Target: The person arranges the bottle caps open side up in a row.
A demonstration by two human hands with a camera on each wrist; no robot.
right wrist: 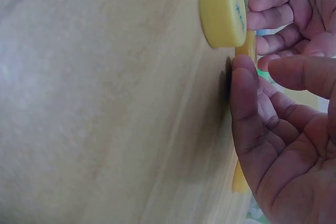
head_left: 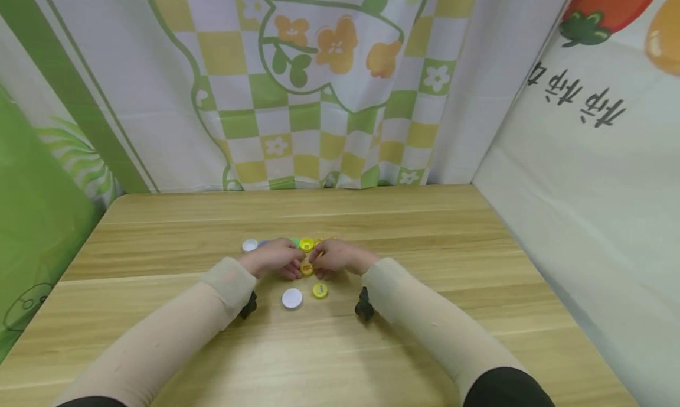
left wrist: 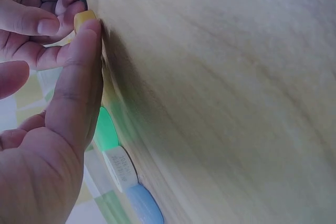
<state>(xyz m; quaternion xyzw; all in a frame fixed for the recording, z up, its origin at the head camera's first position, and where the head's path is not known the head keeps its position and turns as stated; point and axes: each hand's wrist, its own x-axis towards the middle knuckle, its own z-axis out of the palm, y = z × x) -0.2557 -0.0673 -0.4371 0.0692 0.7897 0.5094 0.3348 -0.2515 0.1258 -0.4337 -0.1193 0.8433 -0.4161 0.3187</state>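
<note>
Driving this remotely: left hand (head_left: pixel 276 258) and right hand (head_left: pixel 341 257) look relaxed, fingers flanking the red-printed yellow cap (head_left: pixel 306 269) on the worktop (head_left: pixel 425 230), not wrapped round it. If I press unevenly, I'd probably skid it into the brighter cap (head_left: pixel 306 245) behind.

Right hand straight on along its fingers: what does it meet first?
Likely the yellow cap with red print, close by the right hand; contact is unclear. The left hand lies beyond.
</note>
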